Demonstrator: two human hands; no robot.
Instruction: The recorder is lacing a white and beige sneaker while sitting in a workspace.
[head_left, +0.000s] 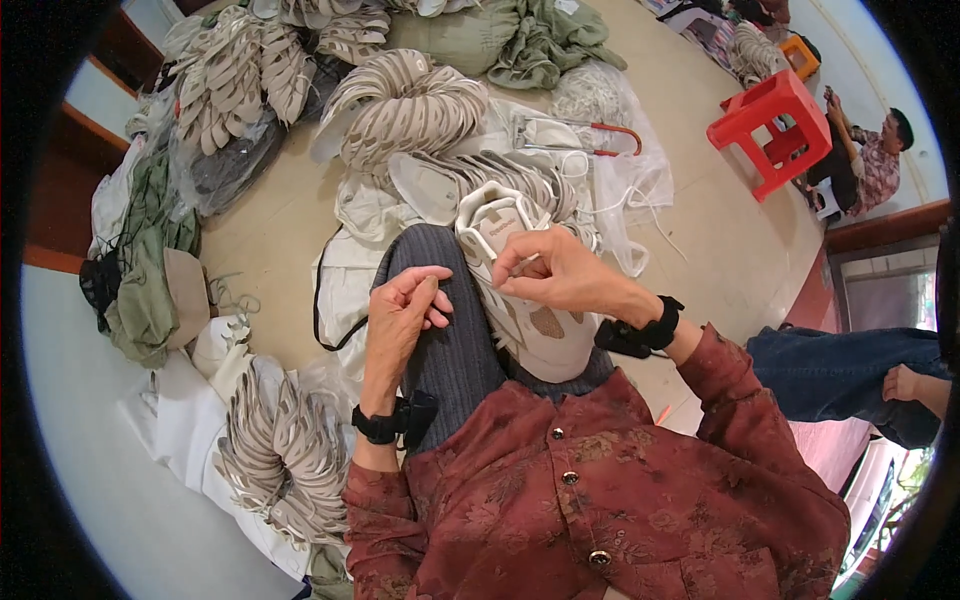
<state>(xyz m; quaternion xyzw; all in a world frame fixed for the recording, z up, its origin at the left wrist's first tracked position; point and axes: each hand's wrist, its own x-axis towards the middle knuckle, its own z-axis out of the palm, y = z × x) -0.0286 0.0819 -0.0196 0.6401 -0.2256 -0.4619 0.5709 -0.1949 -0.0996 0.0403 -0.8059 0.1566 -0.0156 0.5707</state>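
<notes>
Viewpoint: one head-worn fisheye camera, looking steeply down.
Nearness: close over the person's lap [450, 330] and forearms, which enter from below.
Edges: floor [700, 230] curves toward the rim.

The left hand [405, 305] was raised with fingertips pinched together (wrist strapped in black); the right hand [555, 275] curled, fingers pinched.
</notes>
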